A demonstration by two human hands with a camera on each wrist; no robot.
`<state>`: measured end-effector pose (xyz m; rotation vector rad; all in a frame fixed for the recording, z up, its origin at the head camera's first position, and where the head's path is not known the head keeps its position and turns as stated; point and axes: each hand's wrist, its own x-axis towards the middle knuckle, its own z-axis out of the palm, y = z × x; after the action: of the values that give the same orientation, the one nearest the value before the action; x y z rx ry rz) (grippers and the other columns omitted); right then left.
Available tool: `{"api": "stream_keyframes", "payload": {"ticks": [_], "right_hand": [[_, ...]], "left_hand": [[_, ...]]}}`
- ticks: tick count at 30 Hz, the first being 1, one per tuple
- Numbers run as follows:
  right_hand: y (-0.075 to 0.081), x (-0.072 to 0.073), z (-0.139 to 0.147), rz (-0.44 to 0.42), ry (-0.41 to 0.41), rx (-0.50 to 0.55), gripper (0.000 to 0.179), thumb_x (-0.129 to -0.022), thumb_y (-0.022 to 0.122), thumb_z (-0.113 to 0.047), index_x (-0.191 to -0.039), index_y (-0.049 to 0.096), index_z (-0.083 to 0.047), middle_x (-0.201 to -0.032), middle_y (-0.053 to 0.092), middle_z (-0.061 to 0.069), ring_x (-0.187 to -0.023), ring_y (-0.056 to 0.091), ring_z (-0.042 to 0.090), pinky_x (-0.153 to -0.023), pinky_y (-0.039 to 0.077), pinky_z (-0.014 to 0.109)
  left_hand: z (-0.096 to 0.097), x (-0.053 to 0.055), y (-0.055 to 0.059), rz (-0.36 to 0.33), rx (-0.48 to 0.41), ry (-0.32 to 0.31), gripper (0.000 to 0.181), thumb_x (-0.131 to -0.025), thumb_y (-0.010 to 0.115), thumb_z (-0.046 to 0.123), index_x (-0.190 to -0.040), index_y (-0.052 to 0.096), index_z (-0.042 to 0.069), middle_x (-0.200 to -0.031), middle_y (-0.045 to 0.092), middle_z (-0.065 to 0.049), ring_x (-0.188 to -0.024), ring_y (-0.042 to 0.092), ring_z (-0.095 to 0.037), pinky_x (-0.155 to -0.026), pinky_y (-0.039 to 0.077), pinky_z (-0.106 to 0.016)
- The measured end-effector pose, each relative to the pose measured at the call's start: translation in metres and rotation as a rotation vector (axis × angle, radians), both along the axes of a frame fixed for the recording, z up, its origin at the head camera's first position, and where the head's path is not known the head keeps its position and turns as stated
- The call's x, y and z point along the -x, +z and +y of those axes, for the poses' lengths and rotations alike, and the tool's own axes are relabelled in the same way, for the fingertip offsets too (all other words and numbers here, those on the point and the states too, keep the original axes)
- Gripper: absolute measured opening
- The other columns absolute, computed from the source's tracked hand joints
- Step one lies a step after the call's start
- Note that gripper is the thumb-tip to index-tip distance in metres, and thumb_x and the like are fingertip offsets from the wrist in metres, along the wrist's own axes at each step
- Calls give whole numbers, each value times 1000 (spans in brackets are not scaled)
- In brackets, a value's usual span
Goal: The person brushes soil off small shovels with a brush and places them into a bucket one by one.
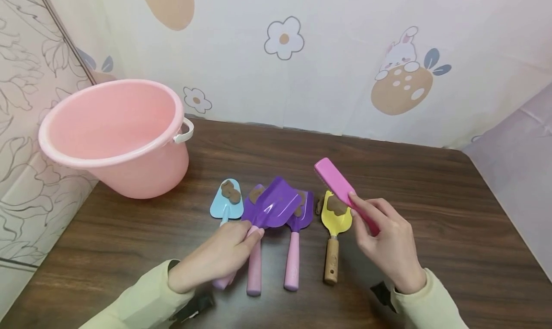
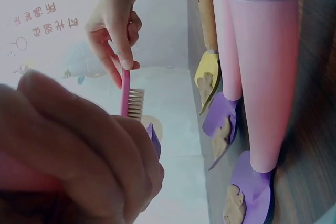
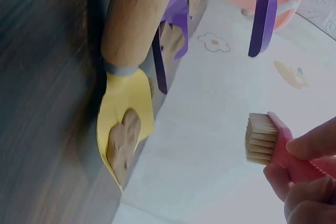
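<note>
Brown table (image 1: 457, 223), flowered backdrop (image 1: 332, 75), hands (image 1: 222, 252) (image 1: 388, 238) gripping shovel (image 1: 278, 202), brush (image 1: 335, 179)

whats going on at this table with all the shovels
A person's left hand holds up a purple shovel, while the right hand grips a pink brush. On the table lie a blue shovel, two more purple shovels and a yellow shovel, all bearing brown clumps. A pink bucket stands beyond, to the left.

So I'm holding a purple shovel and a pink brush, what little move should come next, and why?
I'd probably move the brush left, over the purple shovel. Your right hand holds the brush apart from it, bristles facing down, while your left hand holds that shovel raised above the table.
</note>
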<state>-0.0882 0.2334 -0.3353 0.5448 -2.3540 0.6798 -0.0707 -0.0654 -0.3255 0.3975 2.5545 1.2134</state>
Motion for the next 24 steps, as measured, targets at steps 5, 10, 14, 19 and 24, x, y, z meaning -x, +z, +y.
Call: {"api": "stream_keyframes", "payload": {"ticks": [5,10,14,19,24], "right_hand": [[-2,-3,-3,-20,25,2,42,-68,76,3,-109,72,-6,-84,64,5,-54,35,2,-46,27,12],[-1,-7,-8,-9,117,41,37,-74,71,-3,-110,72,-7,-85,64,2,-55,34,0,-48,27,11],[-4,-10,-16,23,204,49,27,-89,62,-22,-109,72,-6,-83,62,1,-54,34,0,-48,26,8],[-3,-16,-26,7,278,46,36,-96,53,-33,-111,71,-6,-83,62,1,-53,35,-1,-48,26,5],[-1,-24,-31,-89,300,23,36,-96,51,-34,-115,70,-10,-87,61,0,-51,34,-4,-48,27,4]], "left_hand": [[2,1,-1,17,16,-6,31,-99,48,24,-71,50,11,-61,42,0,-53,43,-12,-47,35,-25],[3,2,-1,18,26,-7,30,-99,48,23,-72,51,10,-62,42,0,-54,44,-12,-48,36,-25],[4,2,0,26,44,-8,30,-99,47,24,-72,51,11,-62,44,-1,-56,45,-13,-50,37,-26],[6,3,1,22,63,6,31,-99,47,25,-72,50,12,-63,44,-1,-57,45,-13,-51,37,-26],[7,3,2,3,56,25,31,-99,48,25,-71,49,12,-62,43,-1,-56,45,-13,-50,37,-26]]}}
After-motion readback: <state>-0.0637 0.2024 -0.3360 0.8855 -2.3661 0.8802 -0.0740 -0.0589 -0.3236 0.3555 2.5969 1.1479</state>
